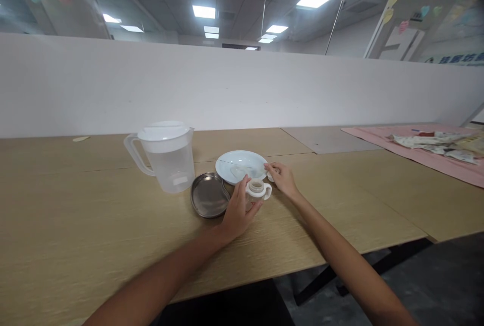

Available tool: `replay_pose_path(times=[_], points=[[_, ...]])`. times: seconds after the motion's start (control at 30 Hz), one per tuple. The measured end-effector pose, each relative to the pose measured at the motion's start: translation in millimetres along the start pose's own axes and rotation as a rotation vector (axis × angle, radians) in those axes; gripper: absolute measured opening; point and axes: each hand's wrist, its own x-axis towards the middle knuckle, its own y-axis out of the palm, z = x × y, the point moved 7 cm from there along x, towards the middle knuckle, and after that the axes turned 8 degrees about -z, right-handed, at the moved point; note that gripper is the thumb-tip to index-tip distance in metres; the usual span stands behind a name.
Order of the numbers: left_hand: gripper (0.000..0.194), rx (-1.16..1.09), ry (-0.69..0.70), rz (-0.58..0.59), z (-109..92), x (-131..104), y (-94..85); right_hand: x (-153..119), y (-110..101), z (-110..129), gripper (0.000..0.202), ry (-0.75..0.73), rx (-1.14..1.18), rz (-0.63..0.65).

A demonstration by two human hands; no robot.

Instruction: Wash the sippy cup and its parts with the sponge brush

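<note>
My left hand (237,211) is wrapped round a small baby bottle (256,192) with white side handles, standing upright on the table. The bottle's top is uncovered and its mouth faces up. Just to the right, my right hand (283,179) pinches a small white piece (272,175), perhaps a cap or ring, beside the plate; the fingers partly hide it. Behind both hands lies a pale blue-white plate (227,159) with a clear item (240,171) in it, too faint to name. A metal kidney dish (209,196) sits left of my left hand.
A clear plastic pitcher (170,165) with a white lid stands at the left back. On the far right, a pink cloth (370,137) bears several packets (434,140). The wooden table (113,245) ends in front at its near edge, and a white wall (227,84) rises behind.
</note>
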Motion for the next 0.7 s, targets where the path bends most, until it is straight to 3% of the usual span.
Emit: replay_pose_path(times=[0.13, 0.33, 0.57, 0.7], points=[[0.070, -0.004, -0.005, 0.004, 0, 0, 0.1, -2, 0, -5, 0.048, 0.095, 0.125, -0.025], [0.068, 0.004, -0.009, 0.004, -1, 0, -0.6, -6, 2, -15, 0.020, 0.233, 0.240, -0.058], [0.069, -0.001, -0.002, 0.003, -2, 0, -0.3, -4, 4, 3, 0.052, -0.027, 0.031, -0.040], [0.075, 0.072, -0.013, -0.041, -2, -1, -1.4, -2, 8, -1, 0.053, -0.047, -0.040, 0.026]])
